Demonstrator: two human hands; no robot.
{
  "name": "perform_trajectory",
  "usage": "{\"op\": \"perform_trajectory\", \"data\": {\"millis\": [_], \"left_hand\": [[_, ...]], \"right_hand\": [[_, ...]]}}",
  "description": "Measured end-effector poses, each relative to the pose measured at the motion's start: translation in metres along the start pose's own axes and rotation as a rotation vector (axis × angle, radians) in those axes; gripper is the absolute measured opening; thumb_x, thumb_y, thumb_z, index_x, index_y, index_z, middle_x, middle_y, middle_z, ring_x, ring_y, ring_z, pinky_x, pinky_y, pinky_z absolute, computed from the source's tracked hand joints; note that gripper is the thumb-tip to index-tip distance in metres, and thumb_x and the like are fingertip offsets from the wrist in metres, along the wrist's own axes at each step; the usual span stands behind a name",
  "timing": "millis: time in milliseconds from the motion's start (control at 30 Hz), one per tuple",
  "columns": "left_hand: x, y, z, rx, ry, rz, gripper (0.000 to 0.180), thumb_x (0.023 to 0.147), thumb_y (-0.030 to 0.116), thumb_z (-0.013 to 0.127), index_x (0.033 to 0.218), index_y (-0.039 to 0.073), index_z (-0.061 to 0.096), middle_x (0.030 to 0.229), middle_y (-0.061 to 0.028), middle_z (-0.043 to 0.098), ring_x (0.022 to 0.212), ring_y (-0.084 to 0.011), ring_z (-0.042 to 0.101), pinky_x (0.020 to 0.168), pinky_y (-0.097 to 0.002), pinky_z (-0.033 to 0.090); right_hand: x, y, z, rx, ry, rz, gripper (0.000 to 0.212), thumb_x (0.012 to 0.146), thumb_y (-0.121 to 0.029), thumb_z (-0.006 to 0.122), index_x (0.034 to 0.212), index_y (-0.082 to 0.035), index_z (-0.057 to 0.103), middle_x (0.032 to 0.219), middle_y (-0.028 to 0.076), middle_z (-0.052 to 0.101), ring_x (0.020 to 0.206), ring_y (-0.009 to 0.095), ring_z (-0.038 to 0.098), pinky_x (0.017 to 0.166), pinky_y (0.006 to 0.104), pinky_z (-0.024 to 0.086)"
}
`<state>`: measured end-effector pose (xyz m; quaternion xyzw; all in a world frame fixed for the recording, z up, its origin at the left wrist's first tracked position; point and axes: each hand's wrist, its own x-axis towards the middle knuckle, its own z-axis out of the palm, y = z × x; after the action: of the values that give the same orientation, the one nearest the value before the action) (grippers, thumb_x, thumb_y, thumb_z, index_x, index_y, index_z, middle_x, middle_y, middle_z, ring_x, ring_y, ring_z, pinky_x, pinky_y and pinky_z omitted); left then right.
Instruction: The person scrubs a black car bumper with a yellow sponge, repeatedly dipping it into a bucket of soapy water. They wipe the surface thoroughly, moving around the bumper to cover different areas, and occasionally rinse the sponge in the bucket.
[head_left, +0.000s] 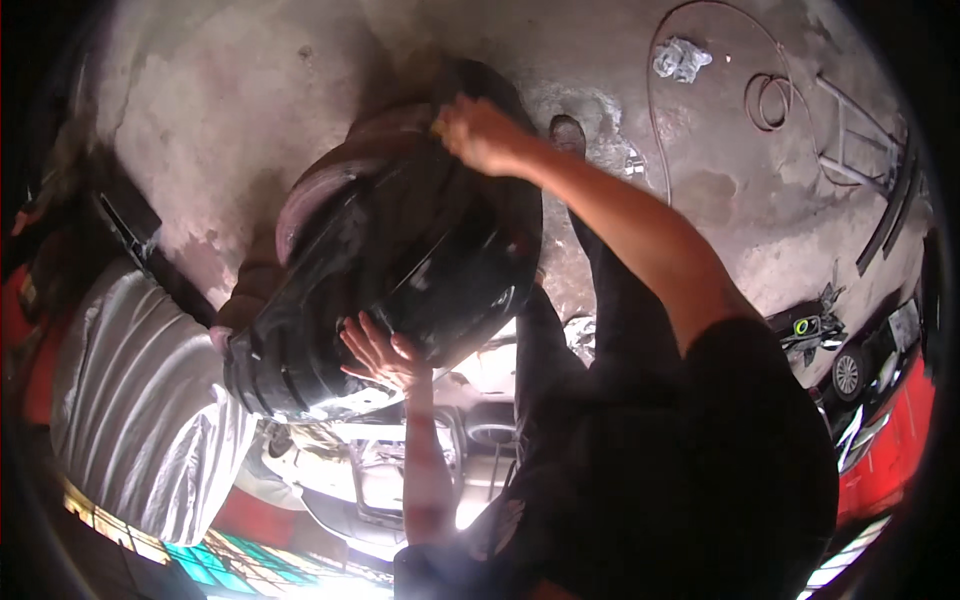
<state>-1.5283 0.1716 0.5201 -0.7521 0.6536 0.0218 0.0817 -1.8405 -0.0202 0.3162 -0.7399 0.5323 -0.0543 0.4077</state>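
Observation:
A large, curved, glossy black panel (400, 240), shaped like a car bumper, stretches across the middle in front of me. Near its lower edge my left hand (385, 355) rests against the dark surface, fingers spread. My right hand (480, 135) is closed at the panel's far upper end. A small yellowish spot shows by its fingertips, too little to name. Ridges run along the panel's lower left part. Pale reddish padded rolls (320, 195) lie under or behind its left side.
A thin hose (770, 125) coils on the concrete floor at far right, near crumpled clear plastic (682, 60) and a metal frame (850, 140). A dark car (870, 360) stands right. A pleated silver-grey cover (145, 410) is left; a light vehicle (340, 510) lies below.

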Motion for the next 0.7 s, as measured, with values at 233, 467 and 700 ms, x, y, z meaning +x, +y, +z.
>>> {"op": "perform_trajectory", "data": {"millis": [233,467,700], "left_hand": [[-0.009,0.003,-0.004,0.022,0.008,-0.034,0.075,0.109,0.061,0.015,0.159,0.016,0.047,0.166,-0.0113,0.043,0.157,-0.0351,0.033,0.123,-0.0693,-0.001],[0.006,0.009,-0.015,-0.004,-0.078,-0.088,0.076,0.108,0.061,0.017,0.155,0.015,0.053,0.164,-0.0103,0.046,0.157,-0.0354,0.032,0.122,-0.0725,0.004],[0.008,0.019,-0.016,-0.009,-0.056,-0.095,0.072,0.11,0.056,0.016,0.155,0.014,0.053,0.162,-0.0085,0.049,0.155,-0.0368,0.035,0.122,-0.072,0.008]], "right_hand": [[-0.023,-0.027,-0.038,0.146,0.046,-0.207,0.033,0.097,-0.019,0.065,0.127,-0.007,0.068,0.139,0.014,0.063,0.125,0.036,0.06,0.109,0.0489,0.046],[-0.001,0.034,0.022,0.394,0.249,0.056,0.053,0.105,-0.033,0.059,0.149,-0.005,0.054,0.163,0.019,0.041,0.157,0.038,0.028,0.125,0.0542,0.028],[-0.061,-0.018,-0.003,-0.555,0.064,-0.071,0.056,0.109,-0.035,0.05,0.153,-0.001,0.049,0.166,0.023,0.037,0.158,0.04,0.027,0.128,0.0537,0.023]]}}
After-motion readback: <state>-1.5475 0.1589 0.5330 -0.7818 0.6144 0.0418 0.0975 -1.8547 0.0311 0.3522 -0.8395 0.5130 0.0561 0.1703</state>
